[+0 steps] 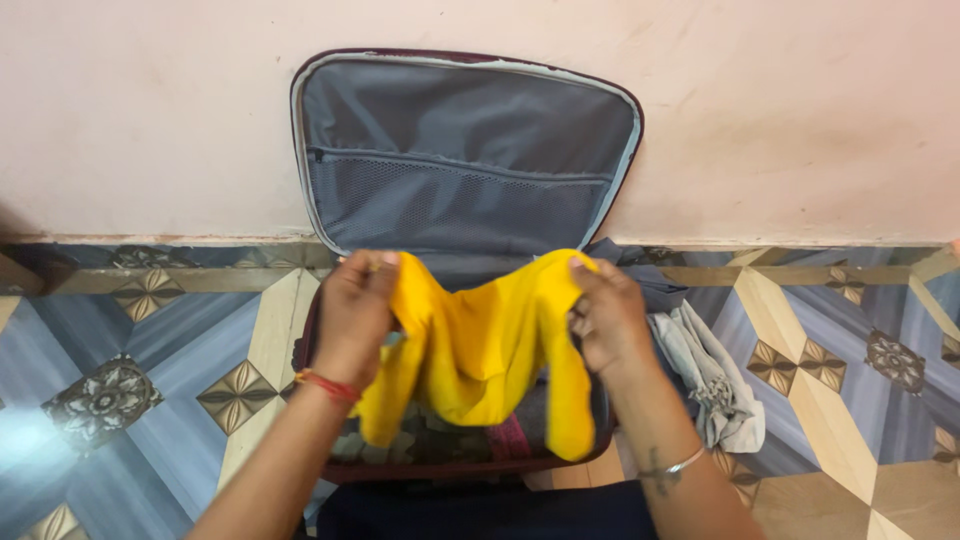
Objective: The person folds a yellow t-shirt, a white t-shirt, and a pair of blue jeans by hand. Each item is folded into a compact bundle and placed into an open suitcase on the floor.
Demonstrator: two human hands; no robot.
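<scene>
An open suitcase sits at centre frame, its grey lid leaning against the pink wall; patterned floor lies open at left, a grey cloth at right. Left hand and right hand, backs up, each pinch a top corner of the yellow garment above the case.

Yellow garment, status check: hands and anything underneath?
Left hand and right hand both grip yellow garment, held over open suitcase. Grey cloth lies on floor beside it.
</scene>
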